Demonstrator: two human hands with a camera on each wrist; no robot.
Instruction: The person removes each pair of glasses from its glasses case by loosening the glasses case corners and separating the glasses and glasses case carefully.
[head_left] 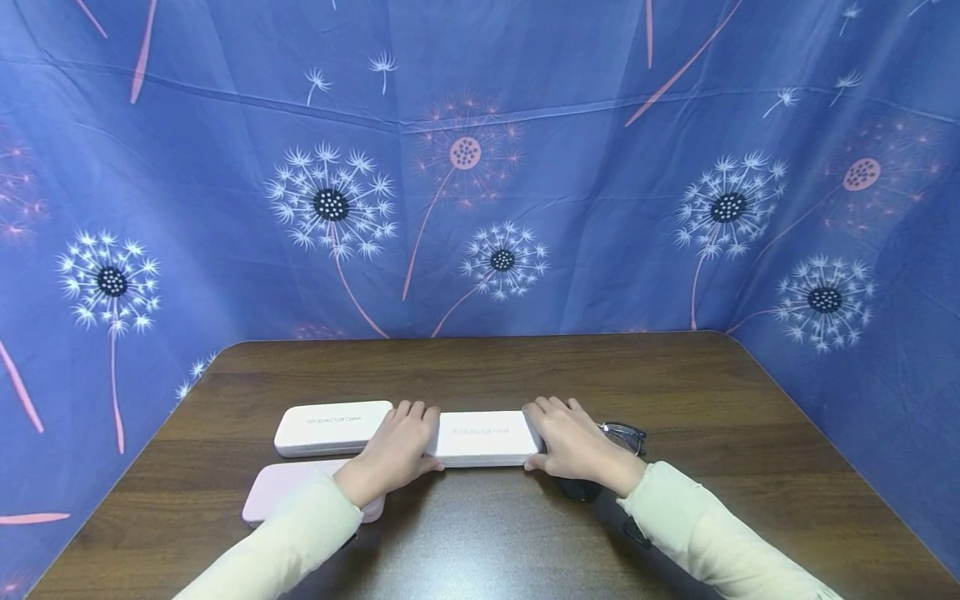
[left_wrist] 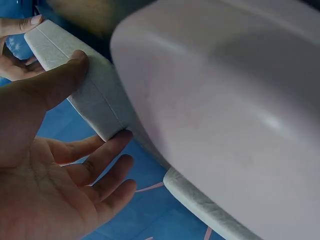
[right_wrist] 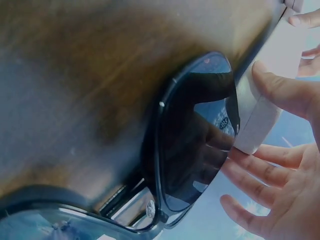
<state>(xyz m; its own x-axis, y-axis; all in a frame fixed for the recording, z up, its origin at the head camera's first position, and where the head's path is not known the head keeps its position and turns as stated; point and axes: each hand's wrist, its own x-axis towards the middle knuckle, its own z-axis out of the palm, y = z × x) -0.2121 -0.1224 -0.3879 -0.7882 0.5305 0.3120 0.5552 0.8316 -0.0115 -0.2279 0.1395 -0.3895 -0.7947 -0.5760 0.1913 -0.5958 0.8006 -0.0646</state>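
Observation:
A long white glasses case with faint lettering on its lid lies between both hands on the wooden table. At its left end, my left hand pinches it, thumb on the near side and fingers over the far side. My right hand grips the other end the same way. The case looks closed, with a seam along its side in the left wrist view. Dark sunglasses lie close to my right hand and the case, partly hidden by that hand in the head view.
Left of the held case lies another white case with printed lettering. A pink case sits nearer, partly under my left forearm. Eyeglasses show beyond my right wrist. A blue dandelion-print cloth hangs behind the brown table.

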